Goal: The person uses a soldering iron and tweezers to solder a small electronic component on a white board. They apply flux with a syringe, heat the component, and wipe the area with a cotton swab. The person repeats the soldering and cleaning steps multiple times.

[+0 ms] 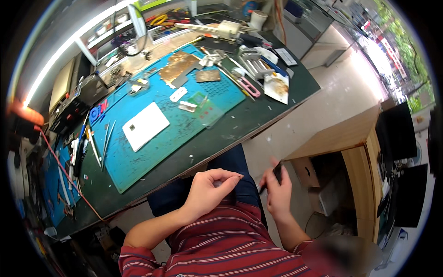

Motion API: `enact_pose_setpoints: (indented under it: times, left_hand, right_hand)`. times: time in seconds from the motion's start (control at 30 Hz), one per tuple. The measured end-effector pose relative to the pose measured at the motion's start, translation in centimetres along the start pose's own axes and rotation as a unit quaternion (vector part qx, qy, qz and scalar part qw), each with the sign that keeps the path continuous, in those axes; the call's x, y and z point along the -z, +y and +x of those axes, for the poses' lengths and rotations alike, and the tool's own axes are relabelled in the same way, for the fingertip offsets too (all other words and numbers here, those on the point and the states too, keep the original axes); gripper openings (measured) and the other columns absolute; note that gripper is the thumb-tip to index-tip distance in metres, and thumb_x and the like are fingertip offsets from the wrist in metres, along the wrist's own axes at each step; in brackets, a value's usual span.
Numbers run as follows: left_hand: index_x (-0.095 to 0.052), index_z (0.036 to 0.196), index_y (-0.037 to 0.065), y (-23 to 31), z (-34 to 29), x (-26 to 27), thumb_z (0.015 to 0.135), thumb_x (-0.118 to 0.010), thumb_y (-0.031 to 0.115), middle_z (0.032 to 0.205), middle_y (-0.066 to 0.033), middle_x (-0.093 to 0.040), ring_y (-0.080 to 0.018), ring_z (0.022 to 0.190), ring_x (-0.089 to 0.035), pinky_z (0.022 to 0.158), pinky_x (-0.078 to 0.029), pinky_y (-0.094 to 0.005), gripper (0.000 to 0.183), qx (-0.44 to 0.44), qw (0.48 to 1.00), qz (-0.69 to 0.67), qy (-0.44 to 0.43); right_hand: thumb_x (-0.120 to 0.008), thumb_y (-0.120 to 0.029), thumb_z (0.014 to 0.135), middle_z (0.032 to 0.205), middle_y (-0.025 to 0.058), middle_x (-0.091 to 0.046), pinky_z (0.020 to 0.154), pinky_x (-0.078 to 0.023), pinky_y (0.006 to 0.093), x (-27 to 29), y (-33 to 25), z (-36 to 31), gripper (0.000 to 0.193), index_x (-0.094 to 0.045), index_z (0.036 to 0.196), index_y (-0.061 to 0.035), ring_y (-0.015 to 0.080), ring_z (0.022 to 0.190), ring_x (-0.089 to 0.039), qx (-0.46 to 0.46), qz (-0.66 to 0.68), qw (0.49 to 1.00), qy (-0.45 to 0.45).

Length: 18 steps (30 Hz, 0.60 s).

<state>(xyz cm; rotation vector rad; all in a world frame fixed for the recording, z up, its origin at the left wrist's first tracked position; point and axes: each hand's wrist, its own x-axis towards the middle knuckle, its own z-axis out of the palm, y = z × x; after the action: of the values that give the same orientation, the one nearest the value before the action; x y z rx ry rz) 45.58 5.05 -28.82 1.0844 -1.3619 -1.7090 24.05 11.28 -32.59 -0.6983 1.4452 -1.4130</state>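
Head view: blue mat on dark bench beside pale floor (left hand pinched, right hand gripping black object)

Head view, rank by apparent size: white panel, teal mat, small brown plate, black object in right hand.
1. Teal mat
2. White panel
3. Small brown plate
Unranked: black object, partly hidden by right hand

The left hand pinches thumb to forefinger; the right hand is curled, pointing forward.
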Motion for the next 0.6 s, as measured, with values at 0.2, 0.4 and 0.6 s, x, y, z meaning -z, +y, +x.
enact_pose_setpoints:
  times: [0.2, 0.4, 0.6]
  left_hand:
    - [-0.08, 0.108, -0.003, 0.7, 0.5, -0.5, 0.1, -0.071, 0.012, 0.1, -0.0051, -0.079, -0.0063, 0.09, -0.067, 0.082, -0.055, -0.0243, 0.019, 0.076, 0.997, 0.01, -0.031]
    - [-0.08, 0.106, -0.002, 0.2, 0.5, -0.8, 0.098, -0.072, 0.01, 0.096, -0.0044, -0.078, -0.0052, 0.083, -0.065, 0.074, -0.054, -0.0235, 0.017, 0.06, 0.997, 0.04, -0.004]
    - [-0.078, 0.1, 0.001, -0.4, 0.7, -0.9, 0.091, -0.075, 0.007, 0.082, -0.008, -0.07, -0.015, 0.068, -0.067, 0.063, -0.053, -0.0298, 0.011, -0.104, 0.967, 0.229, 0.036]
  right_hand:
    - [-0.074, 0.002, 0.092, 0.119, 0.01, -0.07, 0.087, -0.052, 0.0267, 1.1, -2.0, -0.3, 0.037, -0.059, 0.126, -0.001, 0.0118, 0.094, -0.063, 0.09, -0.134, 0.979, -0.127]
    - [-0.08, 0.003, 0.085, 0.106, 0.0098, -0.074, 0.076, -0.055, 0.0301, -2.5, -3.3, 1.5, 0.032, -0.065, 0.112, -0.0042, 0.0167, 0.083, -0.067, 0.322, -0.267, 0.892, -0.17]
    - [-0.079, 0.004, 0.078, 0.095, 0.0095, -0.073, 0.068, -0.055, 0.0361, -3.2, -3.3, 2.2, 0.034, -0.067, 0.108, -0.0046, 0.028, 0.078, -0.069, 0.406, -0.349, 0.826, -0.177]
